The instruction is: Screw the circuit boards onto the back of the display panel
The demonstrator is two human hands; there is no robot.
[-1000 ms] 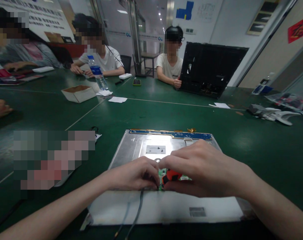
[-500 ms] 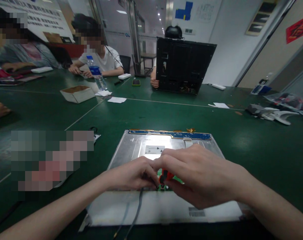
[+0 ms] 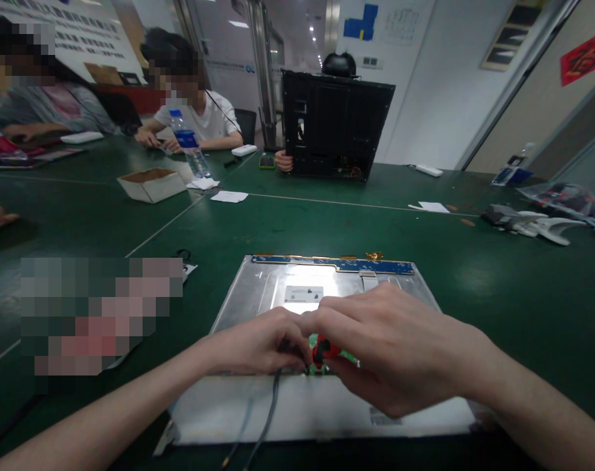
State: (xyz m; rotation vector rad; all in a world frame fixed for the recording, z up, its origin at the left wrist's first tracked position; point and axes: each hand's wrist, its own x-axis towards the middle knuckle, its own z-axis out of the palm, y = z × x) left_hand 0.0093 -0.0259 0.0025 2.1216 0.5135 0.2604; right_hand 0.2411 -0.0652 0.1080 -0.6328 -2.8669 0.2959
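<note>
Tool (image 3: 328, 348): held in our right fingers (image 3: 343, 322), at nine o'clock
Board (image 3: 347, 356): beneath our fingers
Left fingers (image 3: 297, 332): curled, grip we cannot tell; cable (image 3: 272, 405) at six o'clock

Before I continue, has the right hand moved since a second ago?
Yes, toward the wearer: the right hand now partly covers the grey label on the white strip, wholly visible earlier.

A tall water bottle (image 3: 188, 145) stands near an open box (image 3: 152, 187) on the green desk (image 3: 346, 226), at the upper left of the frame. A red sign (image 3: 586, 57) is at the top right. Below it, a clear bag (image 3: 567, 196) lies near the right edge.
</note>
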